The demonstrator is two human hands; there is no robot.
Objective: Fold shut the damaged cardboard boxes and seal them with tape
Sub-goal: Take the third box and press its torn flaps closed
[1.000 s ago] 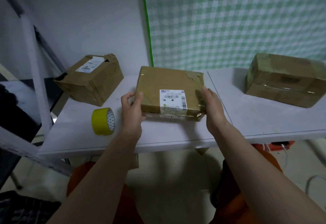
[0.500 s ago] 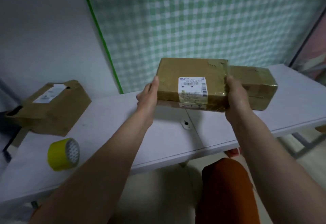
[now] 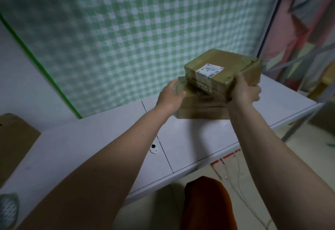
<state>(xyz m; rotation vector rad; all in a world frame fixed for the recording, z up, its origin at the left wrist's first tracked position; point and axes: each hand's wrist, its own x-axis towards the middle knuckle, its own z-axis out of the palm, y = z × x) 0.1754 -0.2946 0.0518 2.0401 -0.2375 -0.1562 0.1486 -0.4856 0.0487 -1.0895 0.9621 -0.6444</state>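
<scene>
Head view: both hands [image 3: 208, 93] grip labelled box [image 3: 217, 66] atop taped box [image 3: 199, 110].

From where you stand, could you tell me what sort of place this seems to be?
Probably a makeshift parcel-packing corner in a home or small workroom: taped cardboard boxes stacked on a plain white table, a green checked cloth hung behind, and cables trailing on the floor.

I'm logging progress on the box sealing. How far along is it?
Done: the labelled box looks taped shut, as does the box under it. In hand: left hand and right hand are stacking it there. Left: the box at the table's left edge, state unclear.
</scene>
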